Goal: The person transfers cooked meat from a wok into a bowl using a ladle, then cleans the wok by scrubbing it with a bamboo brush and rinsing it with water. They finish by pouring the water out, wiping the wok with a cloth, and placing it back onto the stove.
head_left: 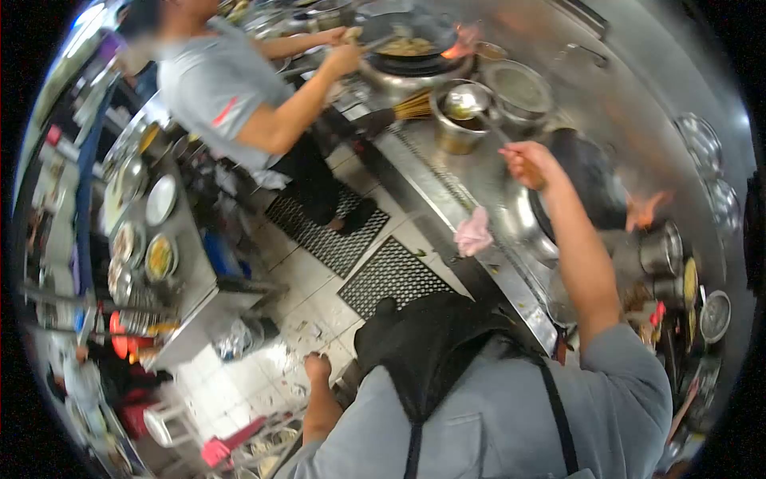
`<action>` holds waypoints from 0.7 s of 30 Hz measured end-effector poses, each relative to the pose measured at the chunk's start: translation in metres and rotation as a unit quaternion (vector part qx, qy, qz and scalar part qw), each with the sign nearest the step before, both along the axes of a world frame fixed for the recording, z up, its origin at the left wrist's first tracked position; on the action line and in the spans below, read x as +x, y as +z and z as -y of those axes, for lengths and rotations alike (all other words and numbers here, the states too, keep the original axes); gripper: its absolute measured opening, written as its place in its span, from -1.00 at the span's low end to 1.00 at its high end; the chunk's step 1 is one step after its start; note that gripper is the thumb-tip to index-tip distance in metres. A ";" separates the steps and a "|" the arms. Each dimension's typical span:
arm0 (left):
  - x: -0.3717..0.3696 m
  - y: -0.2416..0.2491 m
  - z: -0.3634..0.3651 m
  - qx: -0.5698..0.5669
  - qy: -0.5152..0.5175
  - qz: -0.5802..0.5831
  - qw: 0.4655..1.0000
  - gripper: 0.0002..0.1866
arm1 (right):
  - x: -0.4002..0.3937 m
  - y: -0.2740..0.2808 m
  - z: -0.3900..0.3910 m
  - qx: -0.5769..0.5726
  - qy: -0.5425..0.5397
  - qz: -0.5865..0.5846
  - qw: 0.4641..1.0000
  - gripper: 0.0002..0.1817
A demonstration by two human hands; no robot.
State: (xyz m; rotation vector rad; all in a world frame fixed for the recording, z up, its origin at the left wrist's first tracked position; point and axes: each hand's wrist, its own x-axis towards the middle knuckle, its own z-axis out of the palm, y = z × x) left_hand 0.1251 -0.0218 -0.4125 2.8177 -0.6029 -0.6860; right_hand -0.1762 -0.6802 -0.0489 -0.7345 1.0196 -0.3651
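Note:
My right hand [528, 164] is stretched out over the steel cooking range [447, 172] and grips the handle of a long ladle [465, 102]. The ladle's bowl rests over a steel pot [456, 132]. Just right of that hand sits a black wok [592, 177] with a flame [648, 209] licking at its edge. My left hand [317, 368] hangs low by my side above the tiled floor, fingers curled in, with nothing visible in it. I wear a grey shirt and a black apron.
A co-worker in a grey shirt [219, 80] stirs food in another wok [408, 41] at the far end. A pink cloth [474, 233] lies on the range edge. Black floor mats [387, 275] cover the tiles. Plates of food [159, 257] sit on a counter at left.

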 end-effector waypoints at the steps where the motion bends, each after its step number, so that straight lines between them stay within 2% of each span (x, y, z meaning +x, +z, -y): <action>1: -0.001 0.009 0.004 -0.001 0.017 -0.008 1.000 -0.64 | 0.004 0.004 -0.004 0.026 -0.015 -0.014 0.999 -0.82; 3: 0.008 0.004 0.007 -0.003 0.027 -0.031 0.999 -0.65 | 0.005 0.002 -0.005 0.004 -0.022 -0.027 0.999 -0.83; 10: 0.025 0.021 0.036 -0.004 0.000 -0.001 1.000 -0.65 | 0.013 -0.003 -0.017 -0.060 0.001 -0.038 0.997 -0.87; 13: 0.031 0.012 0.043 -0.008 -0.027 0.006 1.000 -0.65 | 0.010 -0.001 -0.021 0.023 -0.055 0.057 0.997 -0.86; 17: 0.036 -0.001 0.046 -0.011 -0.049 -0.006 0.999 -0.65 | -0.011 0.002 -0.028 0.136 -0.112 0.208 0.962 -0.88; 21: 0.035 0.000 0.050 -0.013 -0.065 -0.034 0.997 -0.65 | -0.060 0.042 -0.079 0.119 -0.139 0.247 0.952 -0.83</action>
